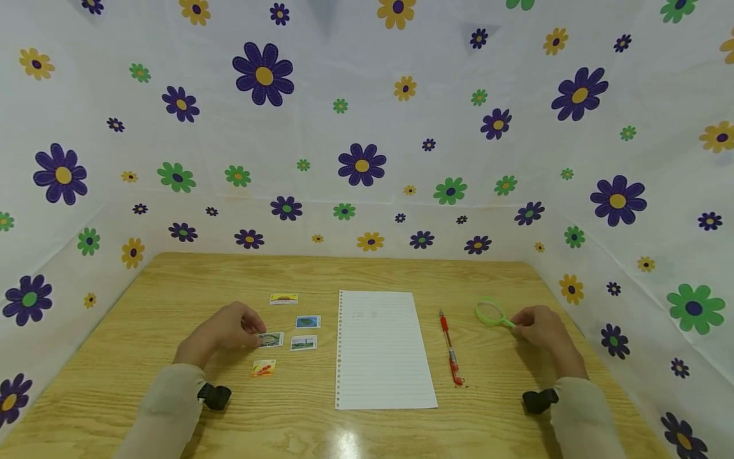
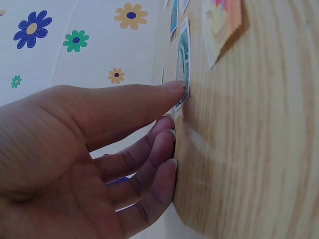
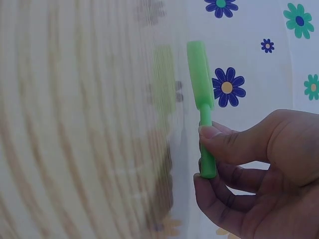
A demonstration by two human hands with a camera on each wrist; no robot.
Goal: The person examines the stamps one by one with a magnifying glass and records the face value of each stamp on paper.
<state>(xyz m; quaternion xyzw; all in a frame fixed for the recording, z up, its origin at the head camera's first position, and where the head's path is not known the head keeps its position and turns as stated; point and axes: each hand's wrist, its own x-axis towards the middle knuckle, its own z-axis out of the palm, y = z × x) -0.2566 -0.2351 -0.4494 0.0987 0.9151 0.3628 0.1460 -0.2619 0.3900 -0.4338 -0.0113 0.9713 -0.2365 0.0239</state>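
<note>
In the head view my left hand (image 1: 229, 328) is at a small green-grey postage stamp (image 1: 271, 339) on the left of the table. The left wrist view shows the thumb flat on the face of this stamp (image 2: 183, 62), with curled fingers at the wood beside its end. The forefinger is mostly hidden behind the thumb. Over on the right, my right hand (image 1: 541, 328) pinches the handle of a light green magnifying glass (image 1: 504, 320). Held edge-on, the magnifying glass (image 3: 200, 74) is off the table in the right wrist view, the thumb across its handle.
More stamps lie about the left hand: a yellow one (image 1: 283, 298), a blue one (image 1: 308, 322), a landscape one (image 1: 304, 343) and a red-orange one (image 1: 264, 368). A lined sheet (image 1: 384, 357) with faint writing is central, beside a red pen (image 1: 450, 347). Flowered cloth (image 1: 321, 127) encloses the table.
</note>
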